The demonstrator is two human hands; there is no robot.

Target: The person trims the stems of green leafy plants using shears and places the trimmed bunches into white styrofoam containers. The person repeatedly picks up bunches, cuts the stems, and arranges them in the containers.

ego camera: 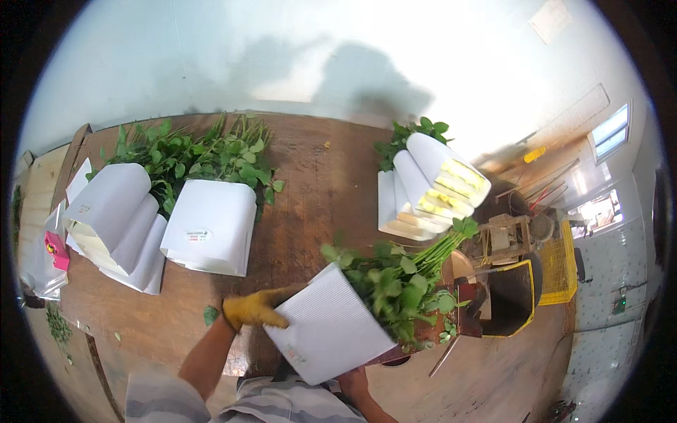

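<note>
A bundle of leafy green stems (394, 288), wrapped in white corrugated paper (330, 320), is tilted over the table's near edge. My left hand (256, 311), in a yellow glove, grips the wrap's left side with the thumb on top. My right hand (351, 376) reaches under the wrap's lower edge; its fingers are hidden, so its hold cannot be told. The cut stem ends point to the upper right. Flower heads in this bundle do not show. A loose leaf (210, 315) lies beside my left wrist.
On the wooden table (301, 211), wrapped bundles stand at the left (113, 211), with another white bundle (209, 227) beside them. Stacked bundles with yellow flowers (444, 185) lie at the right. Clear plastic (45, 269) hangs at the left edge. A yellow-rimmed bin (508, 299) stands right.
</note>
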